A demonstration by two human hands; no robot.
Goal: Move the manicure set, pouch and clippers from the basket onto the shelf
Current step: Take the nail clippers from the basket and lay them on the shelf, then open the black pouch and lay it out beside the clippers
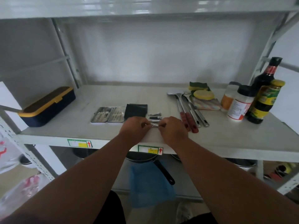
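While both hands meet near the front edge of the shelf [226,143], the left hand [134,128] and the right hand [173,128] each pinch an end of one small metal clipper [155,125], fingers curled together on it just above the shelf surface. Right behind it, three more clippers [155,118] lie in a short row towards the back. Touching their left side sits the dark pouch [136,110], and just left of that the manicure set [108,116] lies opened flat, its tools showing. Towards the left edge rests a navy box with a yellow lid [48,107]. Towards the right edge lie steel utensils with red handles [187,109], sponges [199,90], and, at the right end, jars and a dark bottle [265,78].
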